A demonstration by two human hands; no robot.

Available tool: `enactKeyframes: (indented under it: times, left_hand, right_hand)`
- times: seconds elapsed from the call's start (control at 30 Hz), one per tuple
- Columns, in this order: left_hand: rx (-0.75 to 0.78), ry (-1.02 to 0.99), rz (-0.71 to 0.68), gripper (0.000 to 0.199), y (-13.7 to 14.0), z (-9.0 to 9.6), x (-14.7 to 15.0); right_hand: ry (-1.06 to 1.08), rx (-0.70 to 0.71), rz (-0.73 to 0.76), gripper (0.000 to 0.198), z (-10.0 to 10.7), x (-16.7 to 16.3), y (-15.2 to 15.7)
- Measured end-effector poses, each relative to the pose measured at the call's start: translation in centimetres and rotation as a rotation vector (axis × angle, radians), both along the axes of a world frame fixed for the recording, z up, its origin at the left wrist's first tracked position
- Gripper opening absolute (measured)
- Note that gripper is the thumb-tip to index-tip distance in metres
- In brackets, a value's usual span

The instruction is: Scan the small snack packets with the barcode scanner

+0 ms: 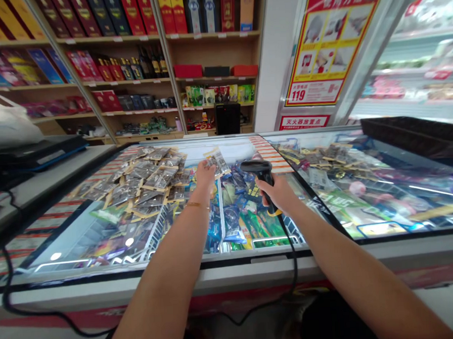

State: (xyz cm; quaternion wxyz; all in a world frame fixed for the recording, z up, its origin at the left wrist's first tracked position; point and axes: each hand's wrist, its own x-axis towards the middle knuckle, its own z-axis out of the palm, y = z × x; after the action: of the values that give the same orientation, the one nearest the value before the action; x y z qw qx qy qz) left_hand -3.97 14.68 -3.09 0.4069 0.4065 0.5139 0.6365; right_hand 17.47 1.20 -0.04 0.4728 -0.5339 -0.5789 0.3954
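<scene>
Shop, glass-top freezer (254, 270): left hand (206, 174) holding packet (218, 162), right hand (278, 194) holding scanner (257, 167)

Shelves (212, 35) of boxes and bottles (152, 62) lining the back wall; a red-and-yellow poster (329, 42) hanging to their right. Freezer spanning the foreground, bagged goods (234, 209) showing through the glass.

Left fingers: pinching the packet at its left edge. Packet sitting over the far half of the glass, between the big pile (151, 176) and the scanner; can't tell if it's touching the glass. Bracelet (197, 205) circling the left wrist.

Right fingers: wrapping the scanner's handle. Scanner head pointing left, toward the packet, not touching it. Cable (294, 257) dropping from the handle over the freezer's near edge.

Big pile lying left of the left hand, similar brown-edged packets overlapping. Second pile (334, 156) lying right of the scanner, on the next glass section. Black tray (410, 135) resting at far right.
</scene>
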Motion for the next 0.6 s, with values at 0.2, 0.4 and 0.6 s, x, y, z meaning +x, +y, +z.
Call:
enactKeyframes:
  times: [0.2,0.4,0.6]
  left_hand:
    - [0.001,0.049,0.024,0.033,0.3,-0.5,-0.8]
    - [0.021,0.093,0.018,0.033,0.9,-1.0,-0.7]
    - [0.035,0.074,0.0,0.035,0.5,-0.8,-0.7]
  right_hand:
    - [-0.071,0.005,0.054,0.02,-0.3,-0.5,-0.6]
    - [-0.076,0.001,0.079,0.022,0.2,-1.0,-1.2]
    - [-0.07,-0.01,0.086,0.022,0.0,-0.9,-1.2]
